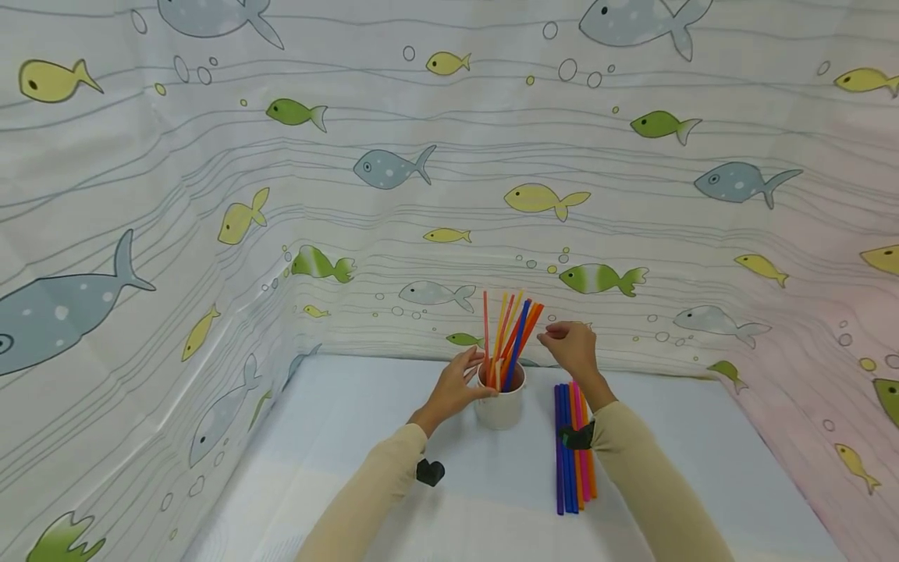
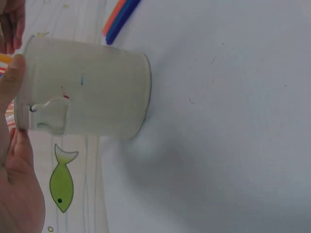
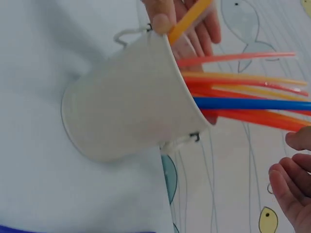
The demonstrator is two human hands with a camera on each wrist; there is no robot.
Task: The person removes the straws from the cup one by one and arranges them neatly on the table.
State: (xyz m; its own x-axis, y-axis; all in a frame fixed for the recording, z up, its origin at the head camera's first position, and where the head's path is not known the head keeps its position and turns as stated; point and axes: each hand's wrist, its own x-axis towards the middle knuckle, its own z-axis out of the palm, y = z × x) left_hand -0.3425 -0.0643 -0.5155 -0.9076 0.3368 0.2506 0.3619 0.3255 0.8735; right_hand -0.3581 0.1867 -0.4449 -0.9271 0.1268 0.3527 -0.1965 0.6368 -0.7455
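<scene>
A small white metal bucket [image 1: 500, 412] stands upright on the table. Inside it lean several plastic straws [image 3: 252, 104] in red, orange, yellow and blue, their upper ends spreading above the rim. My left hand [image 1: 455, 388] grips the bucket's rim at the left, thumb over the front edge and fingers behind. An orange straw [image 3: 188, 22] passes close to that thumb. My right hand [image 1: 574, 349] hovers just right of the straw tops, fingers loosely bent. In the right wrist view a gap shows between its thumb and fingers, with nothing held there.
Right of the bucket, a row of purple, blue, orange and pink straws [image 1: 576, 468] lies on the white table [image 1: 485, 499], partly under my right wrist. A fish-printed cloth [image 1: 393, 226] hangs behind the table and along both sides.
</scene>
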